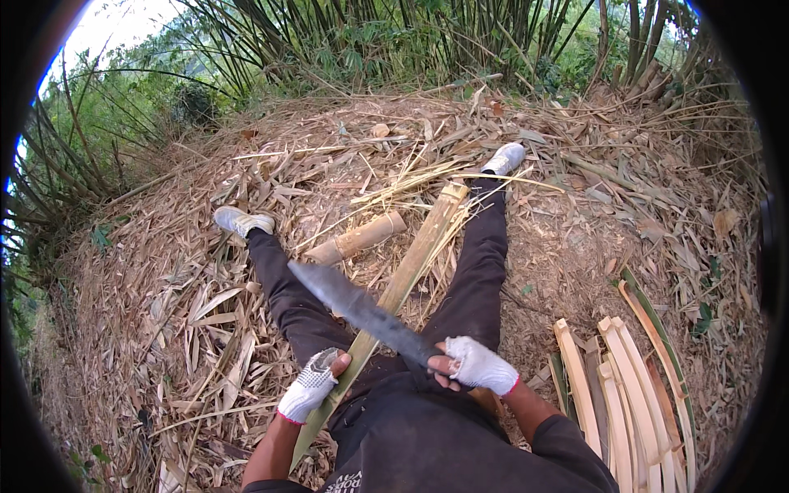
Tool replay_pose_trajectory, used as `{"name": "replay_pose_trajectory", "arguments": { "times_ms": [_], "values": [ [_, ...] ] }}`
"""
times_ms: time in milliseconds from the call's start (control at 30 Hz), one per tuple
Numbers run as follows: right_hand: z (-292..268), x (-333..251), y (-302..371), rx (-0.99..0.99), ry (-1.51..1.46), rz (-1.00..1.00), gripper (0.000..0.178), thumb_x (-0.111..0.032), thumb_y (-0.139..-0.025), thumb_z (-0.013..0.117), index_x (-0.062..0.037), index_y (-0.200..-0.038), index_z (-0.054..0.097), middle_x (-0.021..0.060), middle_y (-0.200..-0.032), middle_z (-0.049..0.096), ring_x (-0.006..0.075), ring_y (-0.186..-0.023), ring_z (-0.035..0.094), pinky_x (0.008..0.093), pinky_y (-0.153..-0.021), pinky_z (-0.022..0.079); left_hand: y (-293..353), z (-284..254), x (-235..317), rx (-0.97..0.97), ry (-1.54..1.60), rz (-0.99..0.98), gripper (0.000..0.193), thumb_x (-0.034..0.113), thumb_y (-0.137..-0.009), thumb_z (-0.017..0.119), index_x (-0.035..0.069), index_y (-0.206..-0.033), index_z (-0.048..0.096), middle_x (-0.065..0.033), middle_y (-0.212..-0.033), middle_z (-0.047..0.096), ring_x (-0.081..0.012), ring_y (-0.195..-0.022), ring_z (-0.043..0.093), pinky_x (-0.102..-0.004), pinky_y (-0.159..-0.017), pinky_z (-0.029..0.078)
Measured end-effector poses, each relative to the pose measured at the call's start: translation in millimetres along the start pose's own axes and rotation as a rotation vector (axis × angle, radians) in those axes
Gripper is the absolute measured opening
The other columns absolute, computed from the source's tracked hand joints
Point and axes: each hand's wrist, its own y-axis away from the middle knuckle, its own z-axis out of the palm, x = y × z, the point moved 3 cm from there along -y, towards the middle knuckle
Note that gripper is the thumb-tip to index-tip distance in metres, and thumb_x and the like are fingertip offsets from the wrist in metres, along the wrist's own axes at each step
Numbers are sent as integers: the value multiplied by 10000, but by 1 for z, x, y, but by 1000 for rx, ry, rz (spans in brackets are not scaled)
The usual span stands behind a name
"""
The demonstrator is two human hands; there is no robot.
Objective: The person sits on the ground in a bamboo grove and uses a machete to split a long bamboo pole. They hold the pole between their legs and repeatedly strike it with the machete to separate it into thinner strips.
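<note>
My left hand (317,380), in a white fingerless knit glove, is closed around the lower part of a long split bamboo strip (403,279). The strip slants away from me between my legs, its far end near my right ankle. In a matching glove, my right hand (477,365) grips the handle end of a machete (353,306). The broad dark blade points to the far left and crosses over the bamboo strip; whether it touches the strip I cannot tell. A short round bamboo piece (359,237) lies on the ground beyond the blade.
Several split bamboo strips (629,386) lie in a pile at my right. Thin pale shavings (411,182) are scattered around the far end of the strip. My legs (481,246) stretch out on both sides. Dry leaves (222,329) cover the ground, and bamboo clumps (370,41) stand behind.
</note>
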Motion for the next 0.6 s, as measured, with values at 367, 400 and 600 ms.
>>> {"name": "replay_pose_trajectory", "arguments": {
  "times_ms": [367,400,600],
  "values": [
    [-88,83,-20,320,-1058,-403,254,-290,-1025,591,-36,-1022,591,78,-666,568,221,-475,533,413,-475,474,-69,-27,0,-369,683,-112,673,720,-925,503,66,-1057,598,-18,-684,481,-122,-479,458,-281,-445,424],
    [-85,94,-23,325,-1103,-387,250,-296,-1031,580,-47,-1023,599,71,-668,565,220,-484,533,412,-480,472,-75,-32,-2,-553,808,-104,721,761,-904,489,69,-1081,593,-16,-687,458,-118,-471,436,-276,-441,415],
    [-87,178,-59,271,-1315,-321,266,-329,-1040,566,-72,-1001,622,19,-694,554,165,-516,523,377,-490,465,-101,-34,14,-482,984,205,477,533,-979,585,105,-1179,522,-62,-876,459,-136,-585,450,-260,-461,415]
  ]
}}
